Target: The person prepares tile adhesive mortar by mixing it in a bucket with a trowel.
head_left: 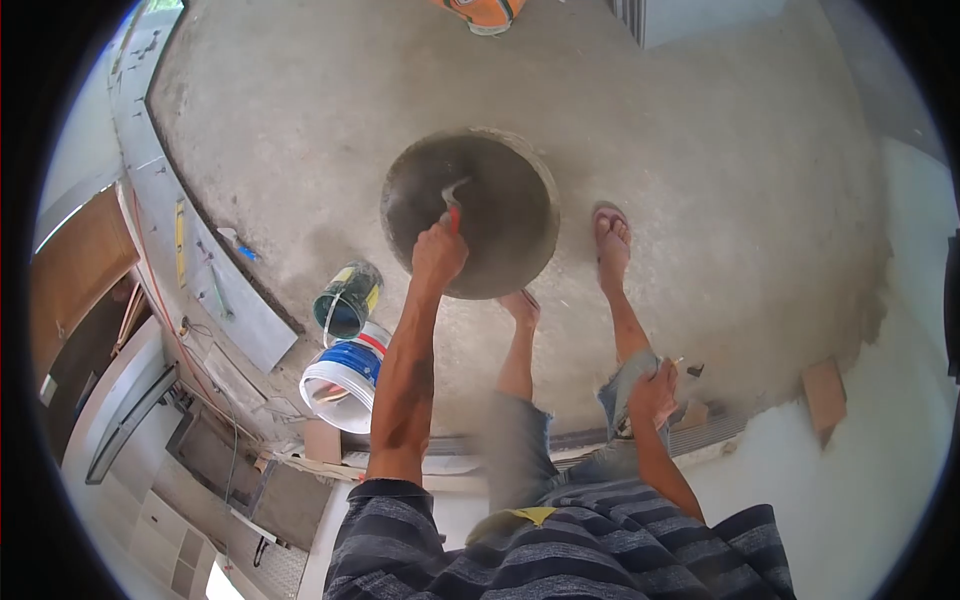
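Note:
My left hand (440,255) is closed around the red handle of a trowel (455,197), its metal neck bent toward the far side. The trowel's lower part is over a wide round tub (552,215) with a pale rim and a dark grey, wet-looking mix (490,240) inside. On the knee of my torn jeans (612,395) rests my right hand (652,395), fingers curled. A short thin white stick like a cigarette (680,360) juts from its fingertips.
A dark green pail (343,312) lies tilted beside a white and blue bucket (340,395) at left. A yellow spirit level (180,243) lies on the long grey slab (240,315). An orange bag (485,12) stands at the far side; a brick-coloured block (824,395) is at right.

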The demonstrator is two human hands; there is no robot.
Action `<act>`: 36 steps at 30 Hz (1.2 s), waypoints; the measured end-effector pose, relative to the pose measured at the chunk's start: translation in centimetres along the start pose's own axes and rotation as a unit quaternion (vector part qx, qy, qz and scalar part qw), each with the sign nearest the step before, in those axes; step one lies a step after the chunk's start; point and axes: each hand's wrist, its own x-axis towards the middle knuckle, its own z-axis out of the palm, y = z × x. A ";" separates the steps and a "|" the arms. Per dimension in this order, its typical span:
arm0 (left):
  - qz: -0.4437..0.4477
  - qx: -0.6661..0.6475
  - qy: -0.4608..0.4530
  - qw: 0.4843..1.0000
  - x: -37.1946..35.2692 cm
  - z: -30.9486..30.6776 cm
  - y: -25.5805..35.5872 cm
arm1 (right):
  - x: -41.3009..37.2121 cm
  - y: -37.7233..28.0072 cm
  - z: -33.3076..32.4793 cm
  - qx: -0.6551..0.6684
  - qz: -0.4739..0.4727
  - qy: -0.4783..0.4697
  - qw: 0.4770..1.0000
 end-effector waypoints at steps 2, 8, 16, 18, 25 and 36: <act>0.015 0.026 0.038 0.999 0.7 -0.1 -0.2 | -0.2 0.0 0.0 -0.012 -0.016 0.000 1.000; 0.060 0.124 0.033 0.990 6.7 3.3 -0.4 | 0.3 0.7 1.5 0.006 0.023 0.053 0.998; -0.043 0.088 -0.013 0.995 6.7 8.1 -5.0 | -0.5 0.8 -0.2 0.013 -0.013 -0.001 1.000; -0.048 0.058 -0.042 0.996 7.2 9.1 -5.8 | -0.1 1.7 1.2 0.015 -0.023 0.009 1.000; -0.128 -0.155 -0.110 0.973 5.4 12.2 -5.3 | 0.2 0.5 0.1 0.036 0.026 0.020 0.999; -0.312 -0.715 -0.149 0.608 6.1 14.7 2.1 | 2.2 0.3 -2.4 -0.004 -0.032 0.000 0.999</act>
